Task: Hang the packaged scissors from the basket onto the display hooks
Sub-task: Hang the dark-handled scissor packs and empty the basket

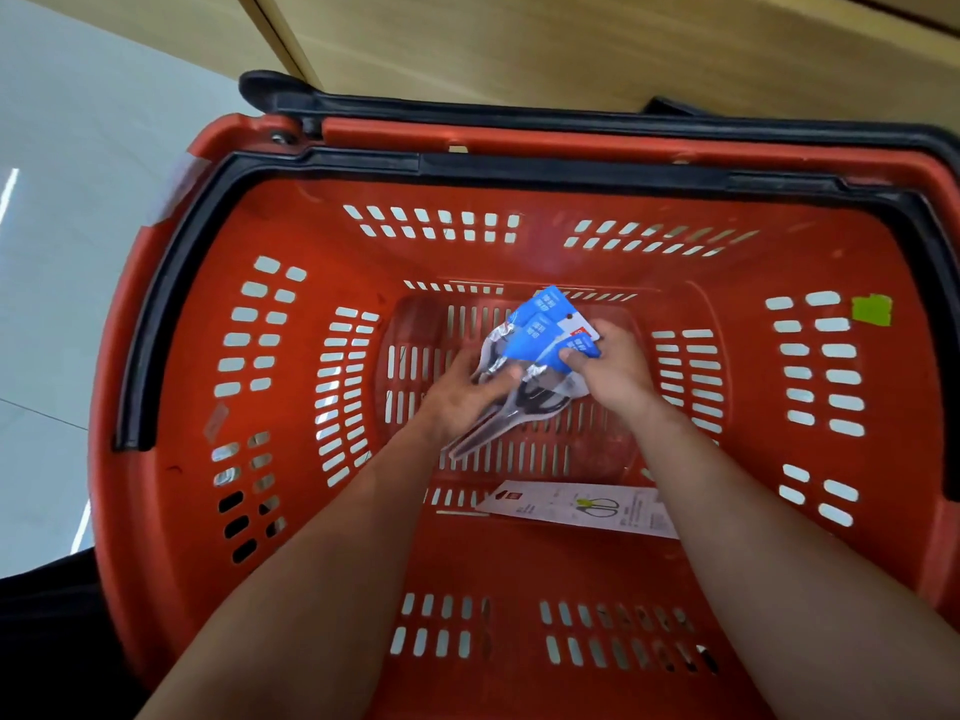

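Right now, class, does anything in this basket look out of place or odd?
A white card lies alone by the near wall of the basket, apart from the packaged scissors held by the left hand and right hand. A green patch stuck on the right wall also looks stray.

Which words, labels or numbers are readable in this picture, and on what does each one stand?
Nothing reads clearly enough to quote.
Blue cards of the packs: white characters, too blurred.
White card in the basket: small print and red mark, too small.
Green sticker on the basket wall: no text visible.
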A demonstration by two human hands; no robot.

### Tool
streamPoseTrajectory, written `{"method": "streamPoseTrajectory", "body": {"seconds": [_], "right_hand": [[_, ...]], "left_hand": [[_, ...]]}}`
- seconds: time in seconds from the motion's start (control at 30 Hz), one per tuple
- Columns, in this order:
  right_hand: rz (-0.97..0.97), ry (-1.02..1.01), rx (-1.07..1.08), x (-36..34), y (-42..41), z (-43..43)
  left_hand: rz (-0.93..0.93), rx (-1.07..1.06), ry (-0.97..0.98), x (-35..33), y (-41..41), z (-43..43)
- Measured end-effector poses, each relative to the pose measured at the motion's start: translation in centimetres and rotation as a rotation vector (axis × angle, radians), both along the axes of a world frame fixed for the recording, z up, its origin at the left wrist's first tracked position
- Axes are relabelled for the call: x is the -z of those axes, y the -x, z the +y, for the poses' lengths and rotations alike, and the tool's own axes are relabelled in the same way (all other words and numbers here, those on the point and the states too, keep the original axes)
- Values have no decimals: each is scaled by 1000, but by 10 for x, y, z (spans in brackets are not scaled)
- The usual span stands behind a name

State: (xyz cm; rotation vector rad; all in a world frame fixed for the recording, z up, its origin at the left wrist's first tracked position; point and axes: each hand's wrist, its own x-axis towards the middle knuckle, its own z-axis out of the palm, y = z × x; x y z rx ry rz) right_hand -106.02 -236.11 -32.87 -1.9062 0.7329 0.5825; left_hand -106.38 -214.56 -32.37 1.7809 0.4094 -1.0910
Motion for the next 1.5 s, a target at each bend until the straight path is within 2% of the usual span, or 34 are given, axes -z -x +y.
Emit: {"method": "streamPoseTrajectory", "body": {"seconds": [0.13,0.27,0.4,0.47,0.6,0.67,0.73,0.8,0.9,1.13,1.37,1.5], "right_hand": [[-13,-33,107,1,0,6],[-52,-84,184,3,2,8],[-55,31,235,-1,1,2],[49,97,85,-5,5,-2],[339,-103,-487,-22,32,7],[496,-111,-712,-26,49,13],[610,-75,-791,-29,61,14],[709,-80,-782,-36,68,11],[730,-55,-843,-46,68,2],[374,-94,-556,-58,25,-21],[297,-206,-297,-107,14,-30],[201,-322,30,-165,27,-13]], "left_hand": [[-86,150,-59,8,4,1],[-158,137,-53,6,4,2],[-171,137,-87,5,-6,14],[-192,160,-130,2,-9,23],[-201,117,-156,-4,-8,35],[-203,115,-169,-6,-5,38],[-203,113,-176,-8,-4,38],[-185,115,-177,-8,-4,36],[-188,124,-162,-9,-6,32],[-180,96,-158,-21,-13,32],[-151,-34,-56,-60,-19,41],[-144,-103,25,-114,-18,37]]}}
